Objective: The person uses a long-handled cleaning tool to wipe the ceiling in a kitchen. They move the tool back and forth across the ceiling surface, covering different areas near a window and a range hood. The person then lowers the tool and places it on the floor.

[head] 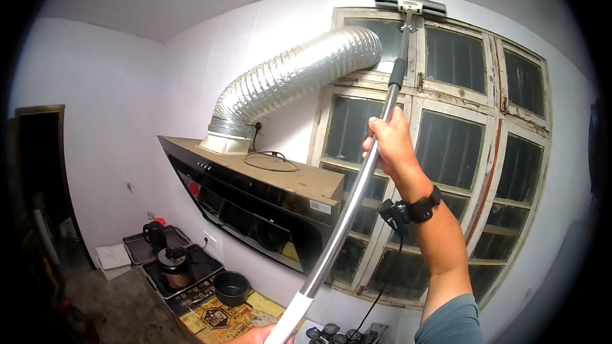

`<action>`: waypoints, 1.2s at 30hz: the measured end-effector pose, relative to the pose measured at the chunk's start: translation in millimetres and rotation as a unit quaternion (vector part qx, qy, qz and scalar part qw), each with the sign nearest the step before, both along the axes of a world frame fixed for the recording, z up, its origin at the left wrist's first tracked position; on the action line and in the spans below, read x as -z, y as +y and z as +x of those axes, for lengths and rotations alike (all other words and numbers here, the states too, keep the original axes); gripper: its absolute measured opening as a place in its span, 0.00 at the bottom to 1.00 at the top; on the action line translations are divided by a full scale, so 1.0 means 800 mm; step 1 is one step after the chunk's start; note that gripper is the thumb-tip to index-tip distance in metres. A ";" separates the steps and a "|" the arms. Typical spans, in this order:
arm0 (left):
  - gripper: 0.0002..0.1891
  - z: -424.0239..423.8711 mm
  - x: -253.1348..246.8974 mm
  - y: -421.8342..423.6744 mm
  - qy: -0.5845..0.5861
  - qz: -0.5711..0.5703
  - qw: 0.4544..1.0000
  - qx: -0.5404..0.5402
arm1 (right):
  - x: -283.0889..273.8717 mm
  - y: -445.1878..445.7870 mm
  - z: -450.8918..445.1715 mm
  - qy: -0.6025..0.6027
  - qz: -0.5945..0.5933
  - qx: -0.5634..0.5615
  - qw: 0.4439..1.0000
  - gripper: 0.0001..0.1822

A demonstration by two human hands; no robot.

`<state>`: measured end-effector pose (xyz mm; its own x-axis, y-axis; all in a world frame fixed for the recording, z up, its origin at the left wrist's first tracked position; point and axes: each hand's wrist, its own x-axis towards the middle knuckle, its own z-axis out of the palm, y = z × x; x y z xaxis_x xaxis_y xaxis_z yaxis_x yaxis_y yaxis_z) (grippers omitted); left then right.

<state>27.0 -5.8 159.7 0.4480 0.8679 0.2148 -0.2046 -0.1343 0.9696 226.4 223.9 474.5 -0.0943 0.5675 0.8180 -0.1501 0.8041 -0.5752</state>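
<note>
My right hand grips the steel tube of a telescopic pole, and a black strap with a device circles that wrist. At the bottom edge, my left hand is closed around the pole's white lower grip, partly cut off by the picture's rim. The pole rises steeply to a flat, wide mop or squeegee head. That head lies at the upper edge of the old wooden window frame, by the wall above it; whether it touches is hard to tell.
A foil duct runs from the dusty range hood to the window. Below stand an electric pressure cooker, a black kettle and a black pot on the counter. Several small jars are near the window's foot. A doorway opens at left.
</note>
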 end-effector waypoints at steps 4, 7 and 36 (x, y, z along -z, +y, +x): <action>0.25 0.000 0.004 0.022 -0.011 0.096 0.995 0.021 | -0.006 -0.005 0.017 0.007 -0.001 -0.010 1.000 0.12; 0.25 -0.002 0.012 0.025 -0.002 0.149 0.988 -0.029 | -0.006 -0.002 0.011 0.025 -0.002 -0.015 1.000 0.11; 0.21 -0.172 -0.122 0.011 -0.193 0.043 0.973 -0.116 | -0.147 0.055 -0.269 -0.087 -0.046 0.028 0.995 0.07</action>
